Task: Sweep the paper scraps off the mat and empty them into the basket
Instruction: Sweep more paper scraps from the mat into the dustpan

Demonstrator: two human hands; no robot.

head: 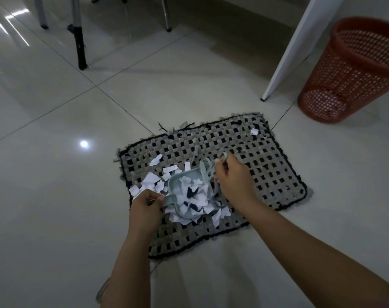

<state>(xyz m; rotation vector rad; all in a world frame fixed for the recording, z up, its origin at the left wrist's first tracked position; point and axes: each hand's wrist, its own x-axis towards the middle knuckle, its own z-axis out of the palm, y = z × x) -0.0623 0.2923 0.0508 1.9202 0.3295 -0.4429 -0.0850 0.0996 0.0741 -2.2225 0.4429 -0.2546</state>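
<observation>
Gripping the dustpan point(184, 192) handle, left hand point(145, 210) curled; right hand point(232, 178) clasps the brush point(208, 168).

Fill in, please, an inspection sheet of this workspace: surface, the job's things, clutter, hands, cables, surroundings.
Surface: glossy tiled floor, with a woven mat lying on it.
Job's things: small dustpan on the mat, loaded with paper scraps; more scraps lie around it, and one scrap sits apart near the mat's far edge. Red basket stands upright on the floor, beyond the mat to the right.
Clutter: nothing seen.
Hands: left hand grips the dustpan handle; right hand grips a small brush beside the dustpan.
Cables: nothing seen.
Surroundings: white table leg next to the basket; chair legs farther away.
</observation>
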